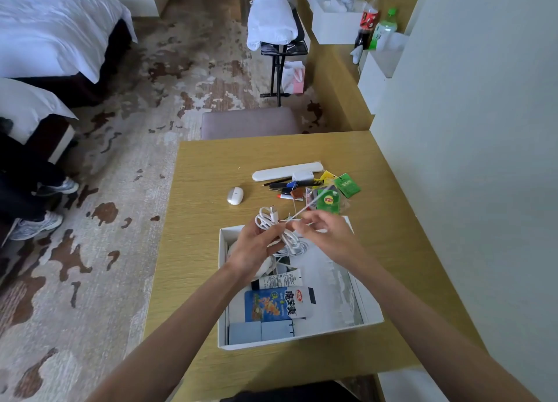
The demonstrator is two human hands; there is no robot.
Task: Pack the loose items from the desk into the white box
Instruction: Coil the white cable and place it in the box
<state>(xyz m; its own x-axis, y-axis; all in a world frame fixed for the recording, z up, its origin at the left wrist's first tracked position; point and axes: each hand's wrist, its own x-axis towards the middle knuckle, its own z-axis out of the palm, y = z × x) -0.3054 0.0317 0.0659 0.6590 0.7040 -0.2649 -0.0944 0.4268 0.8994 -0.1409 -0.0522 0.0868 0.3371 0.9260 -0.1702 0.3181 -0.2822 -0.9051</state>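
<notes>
Above the far end of the open white box point(367, 303), my left hand point(256, 247) grips a coiled white cable point(271, 220). My right hand point(326, 235) pinches a thin white tie or cable end that stretches up to the right. Inside the box lie a blue snack packet point(277, 305), a white tube point(279, 280), a round white object and blue-grey cards. Loose on the desk point(211, 250) beyond the box are a white mouse point(235, 195), a long white case point(287, 172), pens and a comb, green tea packets point(329, 200) and small sachets.
The wall runs along the desk's right side. A grey stool point(250, 122) stands past the desk's far edge. Further back are a luggage rack with white bedding, white boxes and bottles point(370, 17) on a counter. A person's shoes point(39, 226) are at the left by the beds.
</notes>
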